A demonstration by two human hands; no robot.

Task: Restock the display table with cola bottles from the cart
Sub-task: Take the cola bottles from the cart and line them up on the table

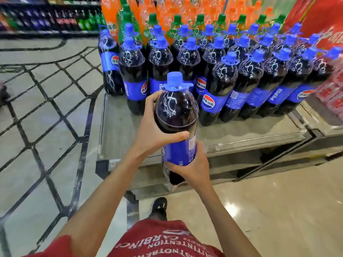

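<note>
A large cola bottle [176,112] with a blue cap and blue label is held upright in front of me, above the near edge of the display table [241,134]. My left hand [154,130] grips its dark upper body from the left, thumb across the front. My right hand [191,167] grips the lower part around the label and base. Several matching cola bottles [219,84] stand in rows on the table behind it. The cart is not in view.
Green-capped and orange soda bottles [178,17] stand behind the cola rows. Red packs [332,93] sit at the right. A tiled floor with dark lines [46,108] lies left; store shelves [46,17] run along the back. My shoe [159,206] is below the table edge.
</note>
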